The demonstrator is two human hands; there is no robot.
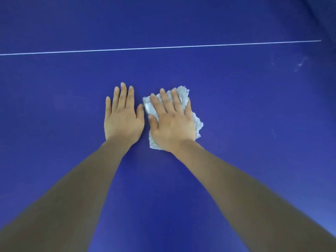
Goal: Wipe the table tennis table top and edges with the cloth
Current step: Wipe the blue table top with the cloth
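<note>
Cloth [181, 96] pale grey, crumpled, flat under R hand [172, 124].

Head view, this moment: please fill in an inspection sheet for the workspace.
Surface: blue table tennis table top, thin white line across it; pale smudges at far right.
Job's things: crumpled pale grey cloth lying flat on the table.
Clutter: nothing seen.
Grippers: right hand pressed palm-down on the cloth; left hand flat on bare table beside it, empty.
Cables: nothing seen.
Surroundings: dark area past the far right corner, too dim to identify.
</note>
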